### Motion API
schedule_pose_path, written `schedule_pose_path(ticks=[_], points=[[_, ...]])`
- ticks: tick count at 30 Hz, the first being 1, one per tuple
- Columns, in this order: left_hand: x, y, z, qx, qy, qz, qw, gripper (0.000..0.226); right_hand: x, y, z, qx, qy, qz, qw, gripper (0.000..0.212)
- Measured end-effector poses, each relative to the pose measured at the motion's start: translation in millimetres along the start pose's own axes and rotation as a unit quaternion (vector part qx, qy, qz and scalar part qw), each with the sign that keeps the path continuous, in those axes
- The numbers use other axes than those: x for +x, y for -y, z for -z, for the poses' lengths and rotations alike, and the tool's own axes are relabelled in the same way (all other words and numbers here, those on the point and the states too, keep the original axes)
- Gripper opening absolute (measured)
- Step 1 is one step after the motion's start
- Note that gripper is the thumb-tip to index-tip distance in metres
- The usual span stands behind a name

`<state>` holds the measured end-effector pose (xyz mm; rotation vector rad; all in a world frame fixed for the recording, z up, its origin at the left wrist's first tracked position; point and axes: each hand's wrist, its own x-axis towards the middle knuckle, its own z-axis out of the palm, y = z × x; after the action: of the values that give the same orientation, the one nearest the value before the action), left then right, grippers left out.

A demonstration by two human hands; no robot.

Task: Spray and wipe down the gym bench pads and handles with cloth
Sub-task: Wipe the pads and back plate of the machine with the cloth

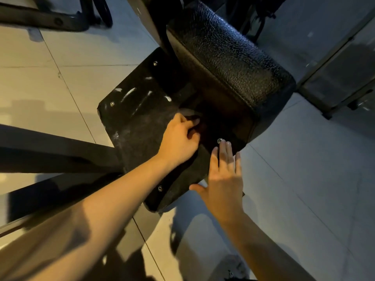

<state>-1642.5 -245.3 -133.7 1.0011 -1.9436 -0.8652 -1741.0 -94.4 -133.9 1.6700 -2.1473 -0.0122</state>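
At the middle of the flat black surface (138, 118), the left hand (178, 138) reaches in from 8 o'clock, arm outstretched, fingers curled round a dark cloth (190, 113). At its 5 o'clock the right hand (225, 175) lies flat and released, fingers straight, on the surface's edge. The textured bench pad (229, 55) rises at 1 o'clock.

Two hands (179, 138) (224, 177), one pad (233, 63), four bolts (155, 63) (112, 104) (220, 141) (160, 188).
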Motion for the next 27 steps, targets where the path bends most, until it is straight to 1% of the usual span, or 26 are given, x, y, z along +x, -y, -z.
schedule_pose_path(ticks=[2,4,7,12,14,16,17,19,20,21,22,23,25,27], points=[[-9,-6,-7,-0.008,0.014,-0.035,0.999,0.047,1,1,0,0.004,-0.008,-0.002,1.000,0.127],[-10,-2,-7,-0.003,-0.014,-0.038,0.999,0.046,1,1,0,0.001,-0.005,-0.001,1.000,0.126],[-4,14,2,0.011,-0.038,-0.015,0.999,0.046,1,-1,-3,-0.007,-0.001,0.003,1.000,0.124],[-4,55,24,-0.010,-0.023,0.017,1.000,0.049,1,-3,-9,-0.007,0.001,0.006,1.000,0.124],[-16,72,30,-0.016,-0.055,0.058,0.997,0.045,2,-3,-10,-0.005,0.002,0.005,1.000,0.124],[-32,89,31,-0.017,-0.099,0.123,0.987,0.041,2,-4,-9,-0.005,0.005,0.005,1.000,0.121],[-38,95,31,-0.016,-0.119,0.166,0.979,0.041,2,-4,-9,-0.006,0.007,0.006,1.000,0.118],[-45,99,29,-0.016,-0.157,0.267,0.951,0.044,0,-4,-9,-0.007,0.011,0.008,1.000,0.117],[-46,95,26,-0.016,-0.169,0.306,0.937,0.046,0,-4,-9,-0.007,0.011,0.009,1.000,0.117],[-46,84,23,-0.014,-0.172,0.323,0.930,0.048,0,-4,-9,-0.006,0.008,0.009,1.000,0.119],[-45,69,16,-0.013,-0.165,0.317,0.934,0.049,0,-4,-8,-0.007,0.004,0.008,1.000,0.121],[-44,51,8,-0.016,-0.149,0.290,0.945,0.049,0,-4,-7,-0.009,0.000,0.007,1.000,0.123],[-42,14,-8,-0.029,-0.098,0.185,0.977,0.049,0,-3,-4,-0.011,-0.004,0.008,1.000,0.125],[-42,-8,-13,-0.024,-0.037,0.061,0.997,0.048,0,-2,0,-0.012,-0.004,0.010,1.000,0.124]])
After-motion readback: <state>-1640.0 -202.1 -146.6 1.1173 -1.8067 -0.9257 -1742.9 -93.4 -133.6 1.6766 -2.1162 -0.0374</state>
